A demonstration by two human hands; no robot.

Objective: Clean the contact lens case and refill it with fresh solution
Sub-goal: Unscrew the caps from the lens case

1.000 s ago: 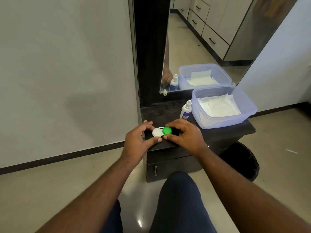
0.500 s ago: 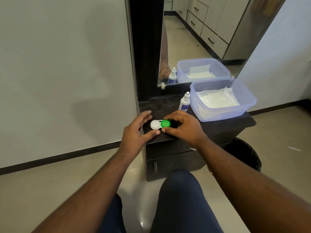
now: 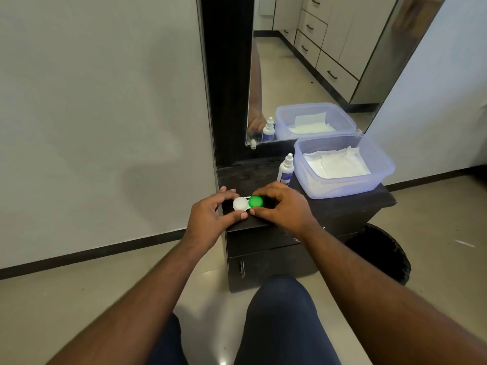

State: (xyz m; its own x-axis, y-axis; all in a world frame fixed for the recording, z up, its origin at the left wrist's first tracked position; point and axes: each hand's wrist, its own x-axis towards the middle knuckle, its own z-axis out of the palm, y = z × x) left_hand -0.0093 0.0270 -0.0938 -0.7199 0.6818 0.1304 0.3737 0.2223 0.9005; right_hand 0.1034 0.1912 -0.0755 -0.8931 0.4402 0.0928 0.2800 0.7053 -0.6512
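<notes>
On the dark cabinet [image 3: 342,206], left hand [image 3: 210,217] and right hand [image 3: 284,206] both grip the lens case [image 3: 247,202] between them.

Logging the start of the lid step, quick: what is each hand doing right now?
Left hand: fingers and thumb curled round the white round cap of the lens case.
Right hand: fingers and thumb curled round the green round cap.

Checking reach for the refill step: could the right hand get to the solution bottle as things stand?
Probably yes. The solution bottle stands upright just beyond the right hand, beside the plastic tub, with nothing between them. But that hand now grips the green cap of the lens case, so it must let go first.
</notes>
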